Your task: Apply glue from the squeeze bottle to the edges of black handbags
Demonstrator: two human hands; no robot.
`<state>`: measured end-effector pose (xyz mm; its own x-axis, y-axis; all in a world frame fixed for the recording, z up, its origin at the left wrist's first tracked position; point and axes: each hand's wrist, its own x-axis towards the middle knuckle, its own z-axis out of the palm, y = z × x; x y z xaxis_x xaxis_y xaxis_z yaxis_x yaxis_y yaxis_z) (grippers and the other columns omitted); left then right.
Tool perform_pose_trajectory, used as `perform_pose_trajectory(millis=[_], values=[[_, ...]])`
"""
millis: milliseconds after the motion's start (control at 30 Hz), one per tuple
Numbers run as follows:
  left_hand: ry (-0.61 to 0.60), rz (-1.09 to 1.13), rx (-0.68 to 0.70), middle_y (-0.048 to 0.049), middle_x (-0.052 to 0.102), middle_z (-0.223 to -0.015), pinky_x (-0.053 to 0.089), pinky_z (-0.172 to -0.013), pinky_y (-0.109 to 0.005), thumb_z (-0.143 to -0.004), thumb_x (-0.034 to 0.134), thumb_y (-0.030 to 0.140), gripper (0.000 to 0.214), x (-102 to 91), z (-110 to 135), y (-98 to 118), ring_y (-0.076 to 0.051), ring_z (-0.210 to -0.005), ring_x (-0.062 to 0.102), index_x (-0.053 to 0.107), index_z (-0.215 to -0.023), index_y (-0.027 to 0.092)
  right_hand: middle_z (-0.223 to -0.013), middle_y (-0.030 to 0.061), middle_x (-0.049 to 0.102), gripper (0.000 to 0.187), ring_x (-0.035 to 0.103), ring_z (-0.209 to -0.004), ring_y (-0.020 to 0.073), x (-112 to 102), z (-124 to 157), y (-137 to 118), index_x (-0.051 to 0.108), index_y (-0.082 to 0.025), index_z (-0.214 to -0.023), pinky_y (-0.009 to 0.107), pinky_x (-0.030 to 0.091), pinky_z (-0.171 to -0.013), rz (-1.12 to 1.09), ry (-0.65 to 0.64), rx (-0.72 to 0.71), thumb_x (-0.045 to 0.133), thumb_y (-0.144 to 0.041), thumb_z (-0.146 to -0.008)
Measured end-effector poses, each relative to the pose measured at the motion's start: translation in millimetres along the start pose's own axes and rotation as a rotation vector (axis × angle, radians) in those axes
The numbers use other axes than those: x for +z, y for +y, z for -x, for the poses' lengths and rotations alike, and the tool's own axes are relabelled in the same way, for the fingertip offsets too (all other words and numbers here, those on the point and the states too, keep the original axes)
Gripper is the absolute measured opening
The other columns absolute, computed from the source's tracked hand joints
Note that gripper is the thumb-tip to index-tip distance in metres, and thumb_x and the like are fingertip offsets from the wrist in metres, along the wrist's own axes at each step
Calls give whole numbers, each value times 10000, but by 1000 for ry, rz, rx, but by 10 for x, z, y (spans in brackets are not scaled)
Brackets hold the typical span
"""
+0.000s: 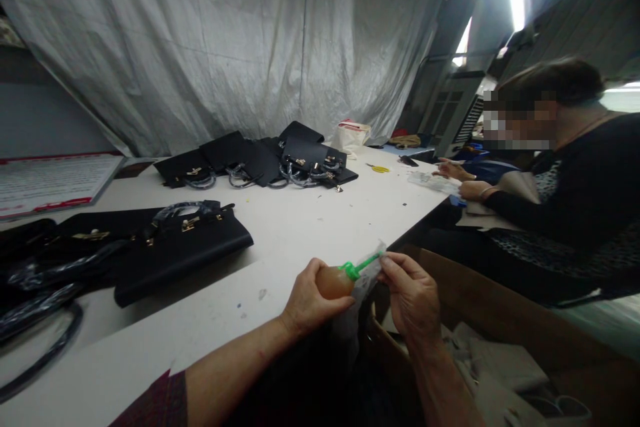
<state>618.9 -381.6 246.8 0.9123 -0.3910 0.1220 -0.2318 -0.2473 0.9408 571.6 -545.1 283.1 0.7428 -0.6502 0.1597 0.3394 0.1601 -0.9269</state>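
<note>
My left hand (pixel 320 300) is wrapped round a squeeze bottle (pixel 336 282) of amber-brown liquid, held tilted above the table's front edge. Its green cap and thin green nozzle (pixel 367 263) point up and to the right. The thumb and forefinger of my right hand (pixel 407 290) are pinched together at the nozzle's tip. Thin, see-through plastic (pixel 361 293) hangs behind and below the nozzle; whether the fingers also grip it, I cannot tell. To the left on the table lie black handbags (pixel 190 237) with plastic-wrapped handles and gold-coloured fittings.
More black handbags (pixel 255 157) are heaped at the back of the white table (pixel 300 220). Yellow-handled scissors (pixel 380 169) lie beyond. An open cardboard box (pixel 550 327) with pale pieces stands at my right. A co-worker (pixel 565 193) sits at the right, hands at the table.
</note>
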Motion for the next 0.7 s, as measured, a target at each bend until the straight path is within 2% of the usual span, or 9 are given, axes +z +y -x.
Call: perform_pose_trajectory(millis=[167, 333, 467, 600, 700], values=[[8, -47, 19, 41, 550, -782, 410, -626, -249, -584, 854, 389, 510, 12, 1, -10, -143, -707, 523, 479, -876, 204, -586, -12, 583, 225, 479, -539, 120, -61, -52, -15, 713, -178, -712, 251, 374, -523, 45, -85, 11, 824, -365, -651], [11, -87, 31, 41, 550, -783, 400, -625, -252, -579, 859, 430, 535, 20, 0, -52, -146, -709, 519, 476, -879, 206, -549, -40, 494, 209, 378, -529, 98, -78, -160, -41, 644, -173, -626, 235, 295, -502, 97, -180, 12, 807, -304, -638], [-34, -18, -12, 47, 538, -762, 392, -594, -240, -592, 850, 453, 530, 7, -19, -65, -136, -689, 506, 479, -877, 204, -552, -53, 464, 218, 346, -515, 94, 3, -157, 1, 593, -188, -635, 232, 285, -493, 61, -162, 21, 771, -312, -650], [-71, 102, -67, 55, 520, -731, 382, -569, -220, -589, 850, 420, 510, 11, -68, -106, -116, -661, 480, 477, -854, 197, -580, -46, 506, 207, 405, -518, 106, 82, -25, 153, 584, -199, -668, 237, 331, -498, 13, -119, 40, 756, -312, -672], [-64, 250, -119, 59, 513, -707, 379, -546, -207, -599, 842, 410, 499, 23, -108, -160, -104, -634, 475, 465, -842, 191, -566, -46, 501, 198, 399, -504, 98, 105, 89, 274, 603, -187, -661, 224, 320, -472, -2, -93, 61, 775, -285, -673]])
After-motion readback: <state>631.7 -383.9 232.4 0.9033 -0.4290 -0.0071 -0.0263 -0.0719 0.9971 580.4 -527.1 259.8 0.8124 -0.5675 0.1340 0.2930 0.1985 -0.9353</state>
